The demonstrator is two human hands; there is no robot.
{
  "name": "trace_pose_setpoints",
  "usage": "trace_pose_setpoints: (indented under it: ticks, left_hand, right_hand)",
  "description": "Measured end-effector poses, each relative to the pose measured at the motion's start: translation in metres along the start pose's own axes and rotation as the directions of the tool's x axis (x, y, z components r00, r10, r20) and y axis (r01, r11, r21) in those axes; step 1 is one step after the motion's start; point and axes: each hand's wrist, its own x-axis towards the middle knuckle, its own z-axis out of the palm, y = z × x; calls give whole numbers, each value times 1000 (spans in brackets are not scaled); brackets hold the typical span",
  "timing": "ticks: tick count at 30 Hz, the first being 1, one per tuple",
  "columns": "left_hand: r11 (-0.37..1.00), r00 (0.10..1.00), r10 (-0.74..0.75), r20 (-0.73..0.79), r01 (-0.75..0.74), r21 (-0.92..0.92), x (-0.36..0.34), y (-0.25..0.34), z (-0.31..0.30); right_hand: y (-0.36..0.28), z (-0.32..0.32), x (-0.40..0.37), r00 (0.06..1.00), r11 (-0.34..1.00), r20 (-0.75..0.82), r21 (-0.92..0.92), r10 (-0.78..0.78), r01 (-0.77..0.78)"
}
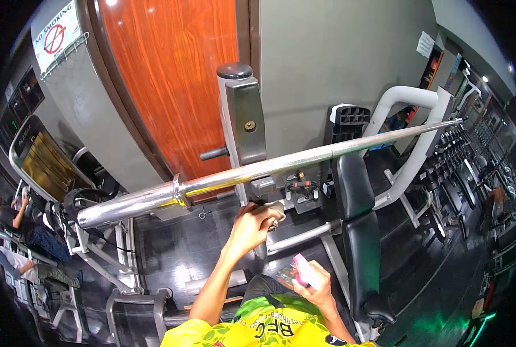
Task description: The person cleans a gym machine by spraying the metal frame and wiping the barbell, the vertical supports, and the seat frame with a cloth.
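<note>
My left hand is closed on a crumpled light cloth, below the long steel barbell and close to the grey frame of the bench. Low in front of my yellow shirt, my right hand grips a spray bottle with a pink and white trigger head and a see-through body. The barbell runs across the view from lower left to upper right, its thick sleeve end at the left. Beside my right hand stands a black padded bench.
A grey machine post rises before an orange wood-grain door. Thick white tubing curves behind the bench, with dumbbell racks at right. Two people are among machines at far left. A low frame stands near my left side.
</note>
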Motion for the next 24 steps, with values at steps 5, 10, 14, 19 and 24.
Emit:
trace_pose_setpoints:
  ticks: [5,10,14,19,24]
  left_hand:
    - [939,984,-119,-133,68,-338,-15,33,-24]
    - [749,993,-115,-37,62,-660,-37,54,-19]
    - [457,955,-252,159,262,-850,-53,77,-1]
    - [487,939,-323,-118,58,-871,-54,79,22]
    - [929,998,32,-61,-52,-366,-82,94,9]
  right_hand:
    - [2,0,-5,999,1000,-39,28,-7,8]
    - [-5,1,12,981,985,-121,62,-153,161]
    - [-14,-11,24,999,950,45,312,-21,6]
    - [-5,-10,22,991,954,-89,292,102,-72]
    - [-31,-8,31,957,984,-255,142,139,-105]
